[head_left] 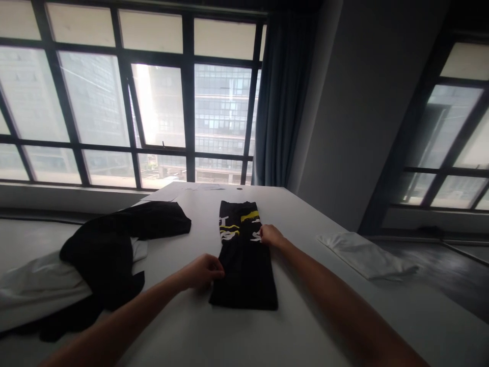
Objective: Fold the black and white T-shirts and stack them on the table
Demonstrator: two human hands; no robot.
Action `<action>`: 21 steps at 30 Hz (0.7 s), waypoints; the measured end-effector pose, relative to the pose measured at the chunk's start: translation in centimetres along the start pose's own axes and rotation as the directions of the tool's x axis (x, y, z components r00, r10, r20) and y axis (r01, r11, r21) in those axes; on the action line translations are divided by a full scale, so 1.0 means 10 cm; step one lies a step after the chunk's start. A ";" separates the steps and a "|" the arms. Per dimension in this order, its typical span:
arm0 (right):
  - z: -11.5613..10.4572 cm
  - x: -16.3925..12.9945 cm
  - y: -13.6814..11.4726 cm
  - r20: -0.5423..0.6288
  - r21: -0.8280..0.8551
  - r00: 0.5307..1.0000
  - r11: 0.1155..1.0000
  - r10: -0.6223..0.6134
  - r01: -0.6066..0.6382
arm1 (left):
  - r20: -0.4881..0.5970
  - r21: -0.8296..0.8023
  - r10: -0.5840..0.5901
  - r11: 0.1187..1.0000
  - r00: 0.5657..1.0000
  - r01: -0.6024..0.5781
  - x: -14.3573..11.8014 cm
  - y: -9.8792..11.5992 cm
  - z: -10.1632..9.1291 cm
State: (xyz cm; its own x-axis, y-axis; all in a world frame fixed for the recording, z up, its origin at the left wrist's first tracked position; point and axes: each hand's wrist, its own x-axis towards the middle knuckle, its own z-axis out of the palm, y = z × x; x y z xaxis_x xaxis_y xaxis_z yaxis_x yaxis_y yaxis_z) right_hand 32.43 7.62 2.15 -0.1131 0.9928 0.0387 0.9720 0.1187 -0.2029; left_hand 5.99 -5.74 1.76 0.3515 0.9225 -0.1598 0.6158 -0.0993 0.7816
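A black garment with yellow and white print (244, 255) lies folded into a long narrow strip on the white table (214, 336). My left hand (204, 271) pinches its left edge near the lower end, fingers closed on the cloth. My right hand (270, 235) rests on the right edge near the printed part, and whether it pinches the cloth I cannot tell.
A heap of black clothes (114, 250) over white cloth (34, 285) lies on the table's left side. A folded white garment (367, 255) sits near the right edge. Papers (198, 187) lie at the far end below the large windows.
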 end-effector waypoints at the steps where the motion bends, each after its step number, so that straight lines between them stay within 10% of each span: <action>1: -0.04 -0.03 0.09 -0.026 -0.023 1.000 1.000 0.006 -0.006 | 0.026 0.000 0.009 1.000 1.000 -0.009 0.01 0.06 0.08; 16: -0.15 -0.93 0.50 -0.010 0.070 0.934 0.932 -0.357 0.357 | 0.141 0.528 0.359 0.761 0.923 -0.377 -0.20 0.60 0.68; 21: -0.27 -1.11 0.46 0.091 0.162 0.921 0.918 -0.379 0.362 | 0.164 0.493 0.294 0.802 0.941 -0.337 -0.30 0.61 0.44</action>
State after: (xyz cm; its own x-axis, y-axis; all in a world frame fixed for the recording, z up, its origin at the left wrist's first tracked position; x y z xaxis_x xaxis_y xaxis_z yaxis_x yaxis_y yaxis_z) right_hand 38.74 -2.88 3.39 -0.4916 0.8705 0.0239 0.8179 0.4710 -0.3305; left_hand 11.76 -10.70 4.33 0.6280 0.7779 -0.0193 0.7232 -0.5743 0.3836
